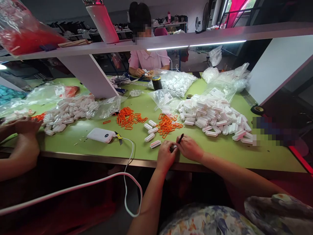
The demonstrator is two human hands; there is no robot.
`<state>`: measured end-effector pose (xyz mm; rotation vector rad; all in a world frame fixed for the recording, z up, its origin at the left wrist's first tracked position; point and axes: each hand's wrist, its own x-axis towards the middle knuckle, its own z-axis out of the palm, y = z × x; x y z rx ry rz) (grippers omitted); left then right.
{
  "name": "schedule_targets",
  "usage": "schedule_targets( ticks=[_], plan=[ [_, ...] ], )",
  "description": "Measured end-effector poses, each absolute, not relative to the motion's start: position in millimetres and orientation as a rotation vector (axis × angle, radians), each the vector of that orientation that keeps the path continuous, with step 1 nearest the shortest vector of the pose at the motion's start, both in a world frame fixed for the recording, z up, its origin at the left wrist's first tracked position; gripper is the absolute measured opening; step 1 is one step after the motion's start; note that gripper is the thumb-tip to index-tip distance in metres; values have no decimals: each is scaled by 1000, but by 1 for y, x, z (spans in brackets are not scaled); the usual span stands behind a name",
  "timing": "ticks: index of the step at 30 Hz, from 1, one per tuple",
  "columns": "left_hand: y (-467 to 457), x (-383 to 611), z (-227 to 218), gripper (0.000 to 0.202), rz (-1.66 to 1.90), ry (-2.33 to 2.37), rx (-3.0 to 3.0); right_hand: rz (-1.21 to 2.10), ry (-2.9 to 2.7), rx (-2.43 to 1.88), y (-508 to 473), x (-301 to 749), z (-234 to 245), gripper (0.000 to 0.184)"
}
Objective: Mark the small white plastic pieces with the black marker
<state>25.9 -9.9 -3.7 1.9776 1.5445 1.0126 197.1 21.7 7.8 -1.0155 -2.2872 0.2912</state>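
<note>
Near the front edge of the green table, my left hand is closed around a small part with dark and white areas, mostly covered by the fingers. My right hand touches that same part and pinches a slim black tool, whose lower end is hidden. Just beyond the hands lies a heap of orange rectangular frames. Several white plastic housings are set out to its left, and a large pile of similar white housings spreads to the right.
A white power bank with a trailing cable lies on the left. Beyond are another orange heap, plastic bags, a dark jar and a tape roll. A shelf crosses overhead. Co-workers sit opposite and at left.
</note>
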Motion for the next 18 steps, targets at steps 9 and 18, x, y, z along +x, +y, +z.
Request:
schedule_targets(
  ticks=[9, 18],
  plan=[
    [-12, 27, 0, 8, 1010, 1545, 1963, 551, -2069, -1133, 19, 206, 8, 19],
    [-12, 27, -1, 5, 1023, 1532, 1955, 497, -2110, -1148, 19, 205, 7, 18]
  ],
)
